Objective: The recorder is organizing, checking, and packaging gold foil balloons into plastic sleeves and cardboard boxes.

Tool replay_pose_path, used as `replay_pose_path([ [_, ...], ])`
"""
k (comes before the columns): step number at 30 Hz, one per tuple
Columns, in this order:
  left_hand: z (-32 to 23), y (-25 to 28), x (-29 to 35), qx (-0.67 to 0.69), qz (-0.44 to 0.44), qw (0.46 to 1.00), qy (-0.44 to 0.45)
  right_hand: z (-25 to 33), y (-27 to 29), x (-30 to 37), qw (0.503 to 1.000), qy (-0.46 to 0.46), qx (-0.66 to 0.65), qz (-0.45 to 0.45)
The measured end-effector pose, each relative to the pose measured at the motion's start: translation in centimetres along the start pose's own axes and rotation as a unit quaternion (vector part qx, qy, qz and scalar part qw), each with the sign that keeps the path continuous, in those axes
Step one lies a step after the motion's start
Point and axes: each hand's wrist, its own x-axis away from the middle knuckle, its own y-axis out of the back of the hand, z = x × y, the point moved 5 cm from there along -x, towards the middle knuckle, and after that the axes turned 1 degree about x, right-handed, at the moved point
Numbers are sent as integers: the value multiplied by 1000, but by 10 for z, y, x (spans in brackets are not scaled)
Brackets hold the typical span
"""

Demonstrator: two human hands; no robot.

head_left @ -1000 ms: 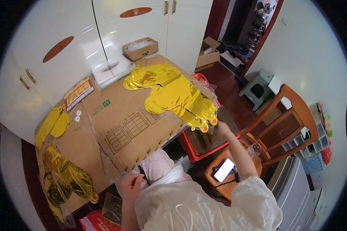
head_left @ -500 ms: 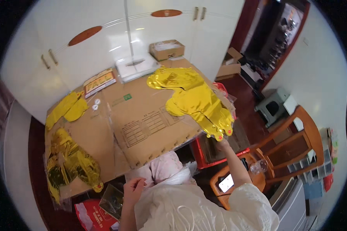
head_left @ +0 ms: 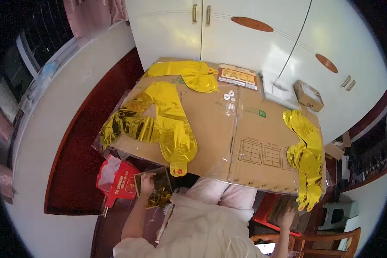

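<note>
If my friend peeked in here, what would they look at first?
Probably the shiny gold foil balloons: a big one on the left of the cardboard-covered table, one along the far edge, and more on the right, poking past the near edge. Next, perhaps the bright red bag at lower left, beside the left hand.

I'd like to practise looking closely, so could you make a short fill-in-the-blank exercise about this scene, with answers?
The person's ____ hand is over the open box holding foil.
The other hand is at the crate whose rim is coloured ____.
The flat, shiny foil pieces lie on brown ____.

Missing words: left; red; cardboard.
</note>
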Motion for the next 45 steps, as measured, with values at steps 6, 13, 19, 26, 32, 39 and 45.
replay_pose_path([
  [6, 116, -72, 29, -266, 7, 961, -82, 227, 271, -83, 801, 298, -463, 234],
  [13, 161, -40, -15, 3, 143, 969, 203, 252, 339, -60, 113, 460, -830, 295],
  [19, 126, 200, -23, -41, -495, 857, 133, 274, 425, -99, 248, 667, -702, 30],
  [26, 78, 272, -144, 32, -216, 944, 246, 273, 407, -115, 167, 732, -654, -98],
  [32, 80, 245, -180, 174, -108, 940, 273, 269, 397, -112, 231, 706, -662, -101],
  [39, 37, 264, -181, -51, -151, 973, 167, 266, 376, -97, 273, 736, -618, -50],
  [45, -78, 261, -183, 172, -188, 966, -40, 316, 361, -140, 404, 655, -630, 103],
])
